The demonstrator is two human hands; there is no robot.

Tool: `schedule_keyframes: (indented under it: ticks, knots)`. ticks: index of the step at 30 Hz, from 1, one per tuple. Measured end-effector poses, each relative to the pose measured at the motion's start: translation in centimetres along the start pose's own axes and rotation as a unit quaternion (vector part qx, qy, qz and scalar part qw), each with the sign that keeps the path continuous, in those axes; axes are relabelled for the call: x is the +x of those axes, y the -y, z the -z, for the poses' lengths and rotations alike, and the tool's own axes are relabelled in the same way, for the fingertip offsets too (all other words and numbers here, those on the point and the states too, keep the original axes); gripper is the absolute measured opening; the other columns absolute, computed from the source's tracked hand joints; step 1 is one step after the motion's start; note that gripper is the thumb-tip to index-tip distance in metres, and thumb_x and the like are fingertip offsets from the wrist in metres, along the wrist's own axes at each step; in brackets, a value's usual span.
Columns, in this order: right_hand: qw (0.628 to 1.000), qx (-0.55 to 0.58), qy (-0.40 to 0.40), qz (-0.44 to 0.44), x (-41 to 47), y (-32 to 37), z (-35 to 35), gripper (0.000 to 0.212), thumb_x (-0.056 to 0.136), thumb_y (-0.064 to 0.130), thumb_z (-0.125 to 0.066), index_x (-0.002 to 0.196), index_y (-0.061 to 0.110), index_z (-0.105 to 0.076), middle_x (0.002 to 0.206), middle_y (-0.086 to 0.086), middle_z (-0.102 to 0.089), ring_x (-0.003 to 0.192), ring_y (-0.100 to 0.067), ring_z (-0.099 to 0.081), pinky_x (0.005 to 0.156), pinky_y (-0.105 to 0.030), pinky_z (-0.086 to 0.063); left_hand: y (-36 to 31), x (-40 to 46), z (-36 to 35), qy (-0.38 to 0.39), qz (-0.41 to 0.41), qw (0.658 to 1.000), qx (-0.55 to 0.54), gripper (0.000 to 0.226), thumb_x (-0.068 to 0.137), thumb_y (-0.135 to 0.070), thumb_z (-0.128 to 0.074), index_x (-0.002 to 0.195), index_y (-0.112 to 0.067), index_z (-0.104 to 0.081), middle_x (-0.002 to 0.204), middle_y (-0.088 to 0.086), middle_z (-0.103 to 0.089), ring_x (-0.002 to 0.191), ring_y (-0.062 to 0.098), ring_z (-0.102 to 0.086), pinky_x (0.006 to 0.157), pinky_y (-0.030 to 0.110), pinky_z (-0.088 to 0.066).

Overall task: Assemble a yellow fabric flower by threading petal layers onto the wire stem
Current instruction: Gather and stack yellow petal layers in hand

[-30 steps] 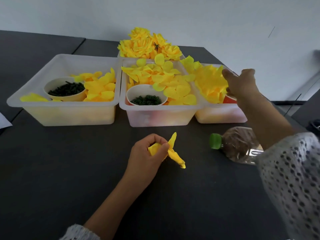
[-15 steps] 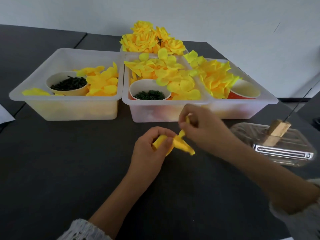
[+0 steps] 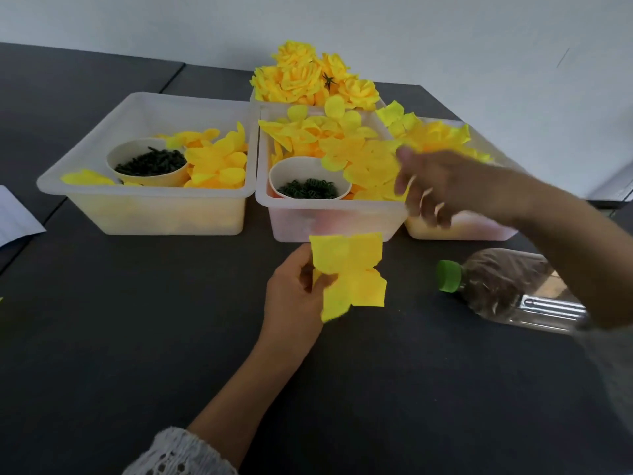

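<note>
Left hand (image 3: 291, 296) near centre of the dark bench (image 3: 137, 337), fingers curled round and pinching a yellow petal layer (image 3: 346, 272); the layer fans out flat toward 1 o'clock of the hand, held above the bench. No wire stem can be made out under the fabric.

Right hand (image 3: 442, 185) raised at 2 o'clock of the petal layer, blurred; fingers loosely spread and hanging down, nothing held that I can see. It sits in front of the near rims of the middle tub (image 3: 329, 214) and right tub (image 3: 455, 231), hiding part of each.

Three translucent tubs in a row at 12 o'clock. Left tub (image 3: 144, 207): loose yellow petals (image 3: 215, 162) and a paper cup (image 3: 120, 159) of dark green pieces. Middle tub: more petals, a second white cup (image 3: 291, 169) of dark green bits at its near edge. Right tub: petals heaped, mostly behind the right hand.

Finished yellow flowers (image 3: 308, 77) piled behind the middle tub, at 12 o'clock.

Plastic bottle (image 3: 513, 289) with green cap (image 3: 448, 275) lying on its side at 3 o'clock of the left hand, partly covered by the right forearm.

White paper corner (image 3: 17, 217) at the 9 o'clock edge
</note>
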State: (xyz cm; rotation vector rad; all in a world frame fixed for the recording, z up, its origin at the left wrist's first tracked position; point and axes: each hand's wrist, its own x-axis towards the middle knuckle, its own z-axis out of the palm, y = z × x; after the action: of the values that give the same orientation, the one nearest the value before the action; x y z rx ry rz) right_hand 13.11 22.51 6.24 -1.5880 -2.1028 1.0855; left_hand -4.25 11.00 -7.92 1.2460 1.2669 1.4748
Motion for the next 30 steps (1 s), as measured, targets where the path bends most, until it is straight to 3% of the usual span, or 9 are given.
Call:
schedule_keyframes:
  ticks: [5,8,11,14,18,21,25,28,30]
  knots:
    - [0.959,-0.241,0.076,0.129,-4.3,-2.3,-6.3,0.068,0.064,0.087,-0.047,0.116,0.045,-0.036,0.091,0.012,-0.062,0.080,0.007,-0.059,0.067,-0.017,-0.044,-0.2,-0.2,0.0,-0.023,-0.010,0.998,-0.053,0.027,0.084,0.005,-0.068,0.099,-0.016,-0.063,0.085,0.005,-0.066,0.072,0.009,-0.065,0.057,0.020,-0.052]
    - [0.962,-0.192,-0.018,0.195,-4.8,-2.7,-7.1,0.055,0.073,0.063,-0.063,0.121,0.052,-0.038,0.115,0.014,-0.046,0.097,-0.006,-0.051,0.078,-0.020,-0.042,-0.2,-0.4,0.0,-0.017,-0.016,0.999,-0.029,0.038,0.078,0.003,-0.076,0.104,-0.020,-0.060,0.085,0.004,-0.065,0.077,0.013,-0.066,0.062,0.028,-0.056]
    - [0.946,-0.210,-0.011,0.247,-4.7,-3.2,-6.7,0.049,0.076,0.049,-0.071,0.120,0.052,-0.050,0.130,0.015,-0.031,0.118,-0.013,-0.034,0.092,-0.023,-0.032,0.0,-0.3,-0.1,-0.024,-0.009,1.000,0.000,0.043,0.076,0.001,-0.077,0.103,-0.026,-0.057,0.072,-0.006,-0.062,0.067,0.006,-0.063,0.056,0.018,-0.051]
    - [0.932,-0.215,0.024,0.291,-5.1,-3.2,-6.7,0.015,0.078,0.038,-0.075,0.089,0.042,-0.065,0.130,0.014,-0.033,0.120,-0.012,-0.028,0.095,-0.028,-0.032,0.3,-0.1,0.0,-0.036,0.029,0.999,-0.005,0.046,0.077,0.000,-0.076,0.103,-0.031,-0.055,0.069,-0.009,-0.065,0.069,0.007,-0.066,0.058,0.018,-0.052]
    - [0.948,-0.146,0.059,0.276,-5.4,-2.7,-5.2,0.017,0.080,0.028,-0.076,0.077,0.035,-0.060,0.117,0.005,-0.044,0.116,-0.012,-0.039,0.093,-0.023,-0.034,0.4,-0.2,0.2,-0.051,0.041,0.998,0.009,0.036,0.082,-0.010,-0.074,0.099,-0.036,-0.054,0.067,-0.009,-0.063,0.070,0.006,-0.064,0.064,0.022,-0.050]
    - [0.953,0.009,-0.056,0.297,-4.9,-1.6,-2.7,0.014,0.084,0.017,-0.064,0.078,0.025,-0.055,0.093,0.008,-0.058,0.091,-0.004,-0.055,0.081,-0.013,-0.040,0.3,-0.2,0.2,-0.068,0.041,0.996,0.027,0.030,0.083,-0.019,-0.075,0.097,-0.037,-0.055,0.070,-0.005,-0.061,0.069,0.004,-0.061,0.061,0.015,-0.047]
    - [0.922,0.128,-0.320,0.179,0.0,-1.3,2.6,0.020,0.093,0.015,-0.059,0.074,0.019,-0.053,0.075,-0.002,-0.056,0.073,-0.014,-0.056,0.071,-0.033,-0.049,0.0,-0.4,-0.1,-0.051,0.022,0.997,0.061,0.026,0.085,-0.018,-0.072,0.096,-0.035,-0.058,0.072,-0.005,-0.062,0.070,0.004,-0.061,0.059,0.011,-0.046]
    - [0.902,-0.063,-0.426,0.042,4.8,-2.3,6.2,0.024,0.092,0.027,-0.056,0.105,0.007,-0.063,0.108,-0.014,-0.060,0.102,-0.027,-0.055,0.084,-0.029,-0.041,-0.2,-0.5,-0.2,-0.043,0.019,0.996,0.071,0.023,0.085,-0.017,-0.072,0.096,-0.033,-0.061,0.072,-0.006,-0.063,0.069,0.005,-0.061,0.058,0.013,-0.046]
    - [0.896,-0.174,-0.401,-0.075,6.6,-3.1,6.7,0.041,0.093,0.036,-0.057,0.123,0.007,-0.055,0.131,-0.021,-0.047,0.126,-0.037,-0.039,0.101,-0.040,-0.035,-0.2,-0.6,-0.2,-0.040,0.010,0.995,0.089,0.020,0.085,-0.017,-0.072,0.093,-0.032,-0.062,0.070,-0.006,-0.061,0.067,0.005,-0.059,0.055,0.011,-0.044]
